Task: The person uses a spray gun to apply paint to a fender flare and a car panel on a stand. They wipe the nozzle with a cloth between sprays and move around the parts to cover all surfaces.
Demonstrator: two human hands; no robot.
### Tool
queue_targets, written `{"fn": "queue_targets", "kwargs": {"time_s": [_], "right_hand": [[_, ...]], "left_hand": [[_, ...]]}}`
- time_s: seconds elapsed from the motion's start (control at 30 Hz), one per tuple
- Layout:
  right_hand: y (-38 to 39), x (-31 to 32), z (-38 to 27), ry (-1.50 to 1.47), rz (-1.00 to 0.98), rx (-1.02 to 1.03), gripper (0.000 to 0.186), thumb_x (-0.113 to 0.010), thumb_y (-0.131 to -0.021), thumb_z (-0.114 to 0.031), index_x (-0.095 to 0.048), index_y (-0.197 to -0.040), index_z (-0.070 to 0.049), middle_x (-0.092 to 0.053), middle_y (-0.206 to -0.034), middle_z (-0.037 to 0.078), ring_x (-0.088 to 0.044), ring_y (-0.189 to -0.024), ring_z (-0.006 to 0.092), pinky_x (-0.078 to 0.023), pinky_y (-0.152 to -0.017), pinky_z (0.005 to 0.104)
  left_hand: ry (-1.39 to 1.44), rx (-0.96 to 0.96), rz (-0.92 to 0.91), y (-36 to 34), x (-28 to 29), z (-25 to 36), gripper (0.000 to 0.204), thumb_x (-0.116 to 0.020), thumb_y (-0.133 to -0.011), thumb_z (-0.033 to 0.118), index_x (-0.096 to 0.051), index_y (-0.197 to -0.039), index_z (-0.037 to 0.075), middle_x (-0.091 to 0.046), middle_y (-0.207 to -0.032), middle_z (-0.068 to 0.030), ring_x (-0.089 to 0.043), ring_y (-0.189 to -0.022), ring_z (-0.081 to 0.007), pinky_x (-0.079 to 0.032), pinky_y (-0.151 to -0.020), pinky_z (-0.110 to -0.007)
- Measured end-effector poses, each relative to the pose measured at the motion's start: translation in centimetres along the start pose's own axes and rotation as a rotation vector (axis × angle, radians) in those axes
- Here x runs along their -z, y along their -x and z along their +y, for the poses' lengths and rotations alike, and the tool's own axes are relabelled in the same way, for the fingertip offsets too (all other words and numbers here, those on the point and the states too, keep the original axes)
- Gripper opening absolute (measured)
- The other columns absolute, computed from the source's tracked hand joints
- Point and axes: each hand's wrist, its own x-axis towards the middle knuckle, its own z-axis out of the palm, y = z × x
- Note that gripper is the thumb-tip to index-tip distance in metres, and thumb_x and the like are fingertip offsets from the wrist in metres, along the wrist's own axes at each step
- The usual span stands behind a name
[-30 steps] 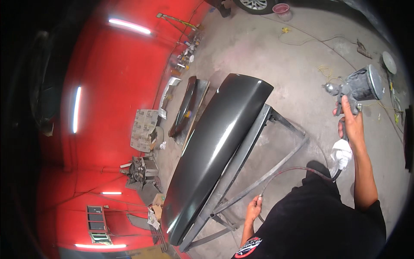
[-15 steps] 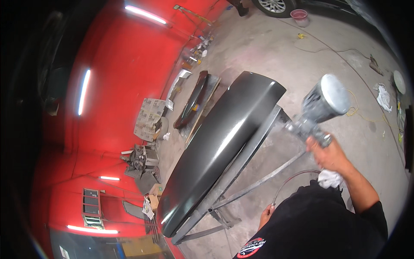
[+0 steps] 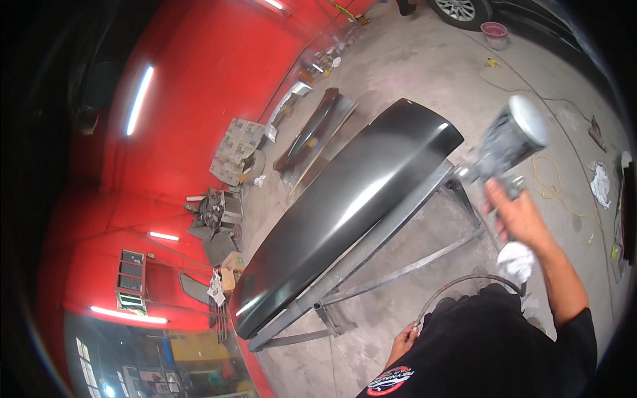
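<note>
My right hand [image 3: 519, 213] is closed around the grip of a spray gun [image 3: 488, 166], slightly blurred by motion. On top of the gun sits a grey paint cup [image 3: 517, 129] with a pale lid. The gun's front points left, beside the far right end of a long, curved, glossy black car body panel [image 3: 352, 205]. That panel lies along a grey metal stand [image 3: 371, 255]. A thin dark hose [image 3: 458, 280] arcs across in front of my torso, and the fingers of my left hand [image 3: 403, 343] pinch it. White cloth [image 3: 515, 261] hangs below my right wrist.
Beyond the panel, another dark part [image 3: 312, 129] lies on the floor near a red wall [image 3: 192, 86]. Boxes [image 3: 232, 262] and scrap are piled at the left. Farther off stand a pink bucket [image 3: 494, 34] and a car wheel [image 3: 459, 10]. Cords cross the concrete at right.
The view has shifted, with the panel appearing higher and farther right. My right hand has carried the spray gun a little toward the panel's far end. My left hand still holds the hose.
</note>
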Motion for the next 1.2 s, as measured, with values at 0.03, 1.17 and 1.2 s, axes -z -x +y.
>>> {"fn": "queue_targets", "kwargs": {"time_s": [0.03, 1.17, 1.2], "right_hand": [[-1.0, 1.2, 0.9, 0.012, 0.118, -0.017, 0.056, -0.052, -0.088, -0.058, -0.057, -0.09, -0.003, -0.057, -0.07, 0.004, -0.048, -0.043, 0.0082, -0.039, -0.034, 0.0233], [24.5, -59.8, -3.7, 0.308, -0.545, 0.273, 0.046, -0.052, -0.091, -0.053, -0.052, -0.094, -0.007, -0.05, -0.069, 0.003, -0.044, -0.041, 0.0083, -0.031, -0.031, 0.0231], [25.4, -62.8, -2.9, 0.321, -0.613, 0.27, 0.046, -0.052, -0.091, -0.053, -0.052, -0.096, -0.006, -0.05, -0.07, 0.004, -0.043, -0.04, 0.009, -0.032, -0.031, 0.0241]], "left_hand": [[-0.019, -0.001, -0.027, -0.1, -0.1, 0.2, 0.036, -0.05, -0.098, 0.03, -0.057, -0.124, 0.005, -0.053, -0.076, 0.0042, -0.048, -0.068, -0.0054, -0.04, -0.061, -0.021], [0.321, -0.205, 0.369, 6.7, 30.8, -34.2, 0.035, -0.04, -0.1, 0.033, -0.06, -0.105, 0.004, -0.052, -0.065, -0.0025, -0.052, -0.058, -0.013, -0.043, -0.055, -0.029], [0.292, -0.224, 0.442, 7.7, 30.7, -36.1, 0.035, -0.04, -0.099, 0.033, -0.06, -0.105, 0.004, -0.053, -0.065, -0.003, -0.052, -0.059, -0.0132, -0.043, -0.056, -0.03]]}}
